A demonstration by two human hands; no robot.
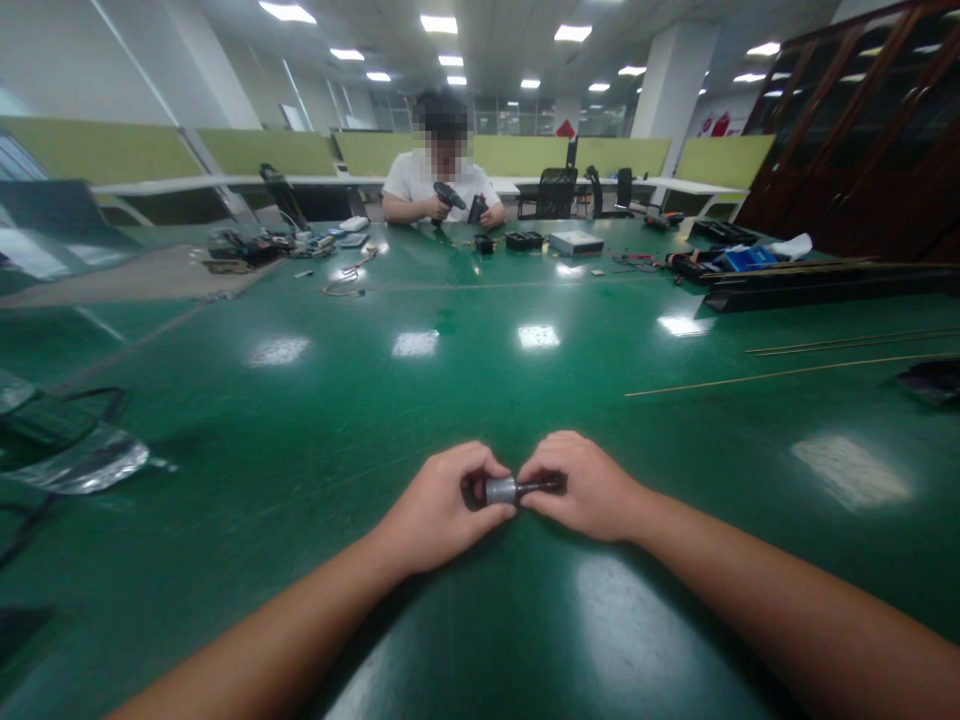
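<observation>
A small grey metal cylinder [501, 490] with a thin dark shaft [537, 487] lies level between my hands, low over the green table. The thumb and fingers of my left hand [451, 500] close on the cylinder from the left. On the other side, my right hand [581, 487] pinches the shaft close to where it meets the cylinder. My fingertips nearly meet there. The inner ends of both parts are partly hidden in my curled fingers, so I cannot tell the exact kind of part.
Across the green table [465, 390], a person in a white shirt [484, 180] holds a cordless drill [448, 196] and a black block [477, 208]. Thin rods [750, 380] and a black channel [817, 288] lie right. A clear plastic bag [82, 460] lies left.
</observation>
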